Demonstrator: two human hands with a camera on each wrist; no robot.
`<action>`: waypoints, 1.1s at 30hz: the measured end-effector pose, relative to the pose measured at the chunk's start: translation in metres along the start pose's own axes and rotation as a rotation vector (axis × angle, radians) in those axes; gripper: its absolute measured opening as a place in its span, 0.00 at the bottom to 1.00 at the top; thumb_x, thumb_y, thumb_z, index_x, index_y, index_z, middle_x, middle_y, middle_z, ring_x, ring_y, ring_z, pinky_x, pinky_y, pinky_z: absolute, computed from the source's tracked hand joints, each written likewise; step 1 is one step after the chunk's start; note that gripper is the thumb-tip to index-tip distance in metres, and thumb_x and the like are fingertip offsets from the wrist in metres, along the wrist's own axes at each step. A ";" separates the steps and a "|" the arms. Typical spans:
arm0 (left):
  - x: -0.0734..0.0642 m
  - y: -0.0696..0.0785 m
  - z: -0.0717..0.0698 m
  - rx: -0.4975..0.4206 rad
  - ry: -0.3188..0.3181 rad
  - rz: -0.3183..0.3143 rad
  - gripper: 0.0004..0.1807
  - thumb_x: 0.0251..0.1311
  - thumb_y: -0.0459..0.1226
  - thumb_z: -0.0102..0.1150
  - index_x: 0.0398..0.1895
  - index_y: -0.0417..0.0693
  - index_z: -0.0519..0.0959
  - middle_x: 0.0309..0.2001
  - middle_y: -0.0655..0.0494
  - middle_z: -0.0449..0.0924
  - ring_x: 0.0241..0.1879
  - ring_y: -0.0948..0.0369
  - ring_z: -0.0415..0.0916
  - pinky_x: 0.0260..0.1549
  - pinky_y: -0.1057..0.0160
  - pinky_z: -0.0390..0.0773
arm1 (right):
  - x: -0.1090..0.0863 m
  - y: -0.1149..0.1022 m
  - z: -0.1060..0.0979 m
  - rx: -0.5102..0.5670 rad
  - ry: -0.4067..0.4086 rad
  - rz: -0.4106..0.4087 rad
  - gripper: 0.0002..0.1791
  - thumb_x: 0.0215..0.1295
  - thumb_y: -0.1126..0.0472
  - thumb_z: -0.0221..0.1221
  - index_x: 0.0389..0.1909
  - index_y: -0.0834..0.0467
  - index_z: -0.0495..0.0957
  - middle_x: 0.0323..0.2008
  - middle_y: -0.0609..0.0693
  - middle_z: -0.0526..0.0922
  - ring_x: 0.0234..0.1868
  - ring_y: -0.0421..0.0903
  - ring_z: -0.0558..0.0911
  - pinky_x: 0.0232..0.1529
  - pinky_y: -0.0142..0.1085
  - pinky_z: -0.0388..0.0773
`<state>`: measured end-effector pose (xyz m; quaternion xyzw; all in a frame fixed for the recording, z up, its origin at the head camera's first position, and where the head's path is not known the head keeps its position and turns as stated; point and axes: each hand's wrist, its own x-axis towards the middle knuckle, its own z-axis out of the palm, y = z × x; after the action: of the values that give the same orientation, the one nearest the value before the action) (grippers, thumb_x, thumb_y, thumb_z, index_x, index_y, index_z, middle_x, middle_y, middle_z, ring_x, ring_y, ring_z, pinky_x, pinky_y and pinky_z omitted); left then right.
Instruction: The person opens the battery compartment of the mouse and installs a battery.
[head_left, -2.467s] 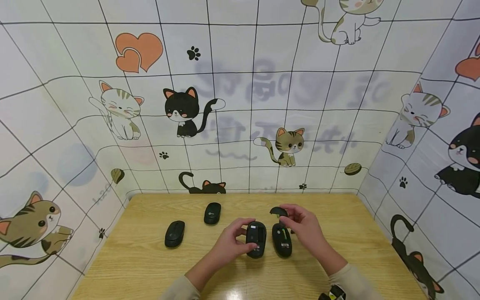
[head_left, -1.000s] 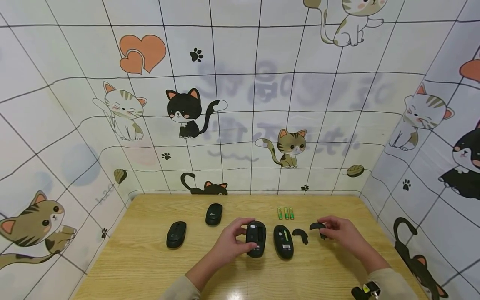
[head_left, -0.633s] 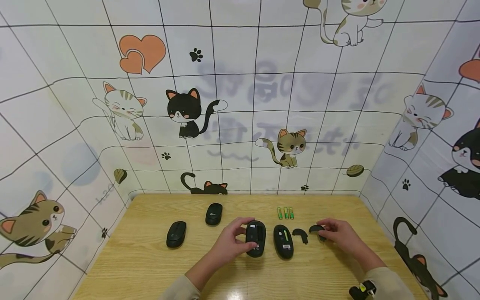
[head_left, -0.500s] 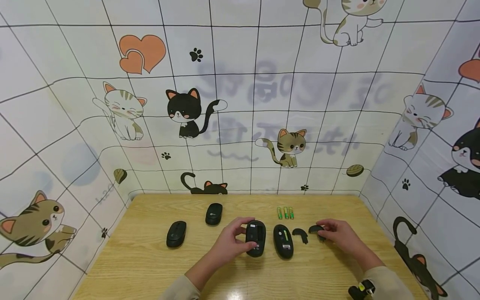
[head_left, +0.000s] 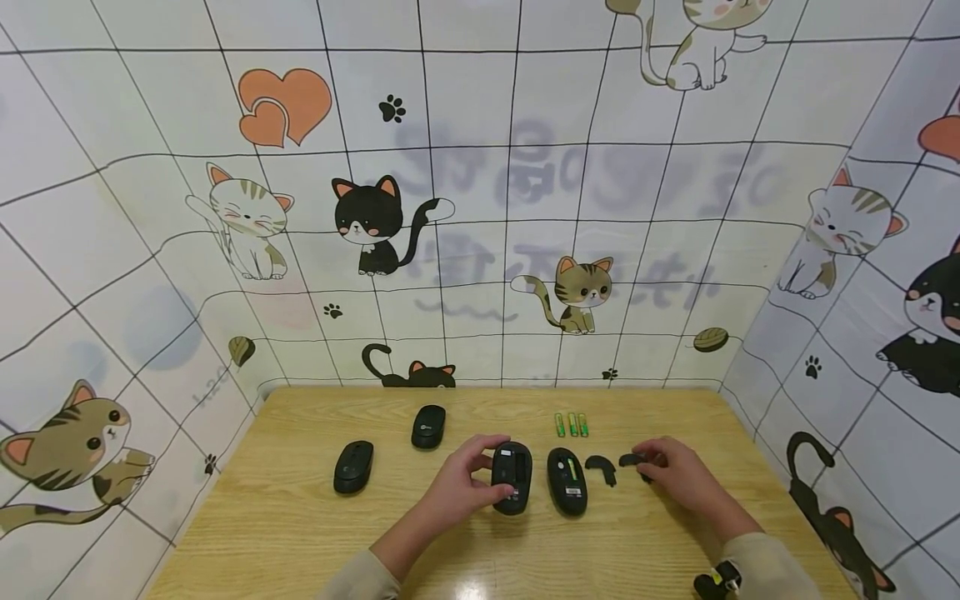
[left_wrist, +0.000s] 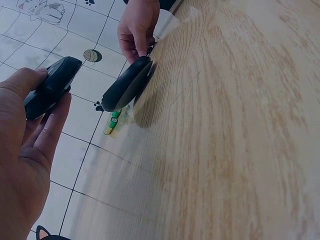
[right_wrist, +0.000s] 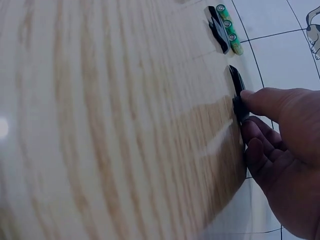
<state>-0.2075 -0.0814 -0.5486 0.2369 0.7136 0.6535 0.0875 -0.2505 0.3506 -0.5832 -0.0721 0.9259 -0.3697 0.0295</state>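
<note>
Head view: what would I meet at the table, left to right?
Black mouse, second black mouse, upturned mouse in the left hand, another upturned mouse with battery inside, curved black piece, similar piece in the right hand.

Four mice [head_left: 512, 478], two covers [head_left: 601, 467], four batteries [head_left: 573, 425]

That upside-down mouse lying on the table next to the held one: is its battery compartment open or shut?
Open: a green battery shows uncovered in the underside of the mouse.
</note>
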 end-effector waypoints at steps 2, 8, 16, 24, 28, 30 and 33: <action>0.000 -0.001 0.000 0.004 -0.001 -0.001 0.38 0.65 0.27 0.77 0.78 0.51 0.75 0.74 0.43 0.71 0.56 0.55 0.86 0.45 0.57 0.92 | -0.001 -0.001 0.001 -0.002 0.000 -0.002 0.14 0.74 0.67 0.70 0.57 0.63 0.87 0.47 0.53 0.84 0.44 0.47 0.82 0.38 0.36 0.81; 0.000 0.001 0.000 0.008 0.007 -0.024 0.39 0.65 0.27 0.78 0.77 0.58 0.76 0.74 0.49 0.72 0.56 0.55 0.86 0.44 0.57 0.92 | -0.003 -0.005 -0.001 0.008 -0.005 -0.004 0.15 0.76 0.67 0.69 0.59 0.66 0.86 0.47 0.53 0.83 0.44 0.47 0.82 0.37 0.36 0.81; 0.000 0.002 0.001 0.014 0.003 -0.022 0.39 0.65 0.28 0.78 0.77 0.56 0.76 0.74 0.48 0.72 0.56 0.56 0.87 0.45 0.57 0.92 | -0.008 -0.014 -0.004 0.051 0.005 0.029 0.15 0.79 0.65 0.66 0.61 0.68 0.84 0.49 0.55 0.85 0.45 0.49 0.83 0.38 0.37 0.81; 0.000 0.001 0.001 0.005 -0.003 -0.005 0.39 0.65 0.27 0.78 0.78 0.48 0.75 0.74 0.43 0.71 0.56 0.55 0.87 0.45 0.57 0.91 | -0.006 -0.012 -0.001 0.033 0.036 0.024 0.15 0.80 0.63 0.66 0.60 0.67 0.85 0.49 0.55 0.86 0.45 0.48 0.82 0.38 0.37 0.81; 0.000 0.001 0.001 -0.002 0.000 -0.013 0.38 0.65 0.27 0.78 0.78 0.51 0.75 0.74 0.44 0.72 0.55 0.56 0.87 0.44 0.57 0.92 | -0.005 -0.010 0.002 0.016 0.095 0.011 0.14 0.80 0.62 0.67 0.59 0.66 0.85 0.45 0.53 0.84 0.42 0.47 0.81 0.36 0.36 0.79; 0.001 0.001 0.001 -0.006 0.002 -0.016 0.38 0.65 0.27 0.78 0.77 0.52 0.76 0.73 0.45 0.72 0.55 0.56 0.87 0.44 0.57 0.92 | -0.005 -0.011 0.005 0.027 0.127 0.005 0.14 0.79 0.62 0.68 0.58 0.65 0.86 0.44 0.52 0.83 0.41 0.46 0.80 0.35 0.35 0.79; 0.001 0.000 0.001 -0.010 0.006 -0.011 0.38 0.64 0.26 0.78 0.77 0.52 0.76 0.73 0.45 0.72 0.55 0.56 0.87 0.44 0.57 0.92 | -0.002 -0.016 0.007 0.046 0.161 -0.022 0.13 0.79 0.62 0.68 0.57 0.64 0.86 0.42 0.52 0.83 0.40 0.46 0.80 0.34 0.35 0.78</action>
<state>-0.2082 -0.0803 -0.5487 0.2309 0.7119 0.6571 0.0901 -0.2455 0.3346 -0.5769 -0.0516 0.9156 -0.3959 -0.0472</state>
